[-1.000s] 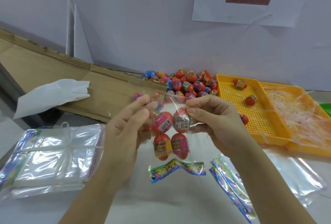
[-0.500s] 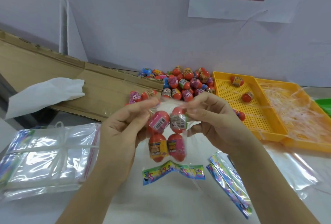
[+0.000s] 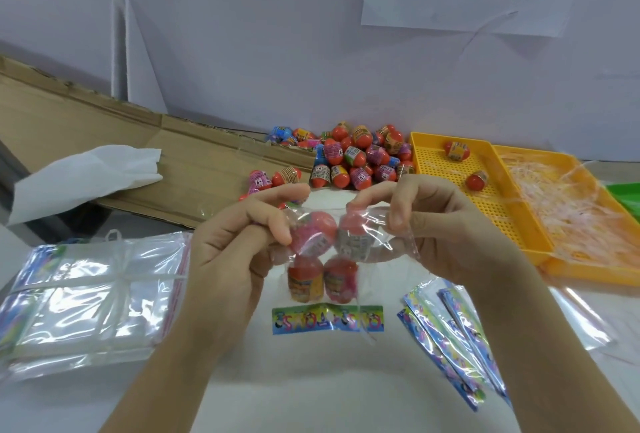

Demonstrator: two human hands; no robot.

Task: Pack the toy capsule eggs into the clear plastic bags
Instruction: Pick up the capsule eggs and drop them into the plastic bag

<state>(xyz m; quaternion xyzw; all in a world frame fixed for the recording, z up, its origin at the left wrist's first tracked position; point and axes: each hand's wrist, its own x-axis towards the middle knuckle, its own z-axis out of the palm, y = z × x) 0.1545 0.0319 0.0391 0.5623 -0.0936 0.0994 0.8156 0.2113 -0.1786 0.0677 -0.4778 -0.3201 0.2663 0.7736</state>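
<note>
Pinching between both hands (image 3: 332, 224), the clear bag (image 3: 377, 242) hangs with four eggs (image 3: 322, 259) inside.

Both hands (image 3: 235, 252) (image 3: 446, 224) together, fingers (image 3: 277, 226) curled

Lighting was bright and pretty even, soft indoor stuff with barely any shadow on the white table (image 3: 322, 380). Got lots of white glare streaks off the stack of clear bags (image 3: 93, 287), and the wide lens bowed the cardboard (image 3: 104, 141) edge, everything kinda soft overall.
</note>
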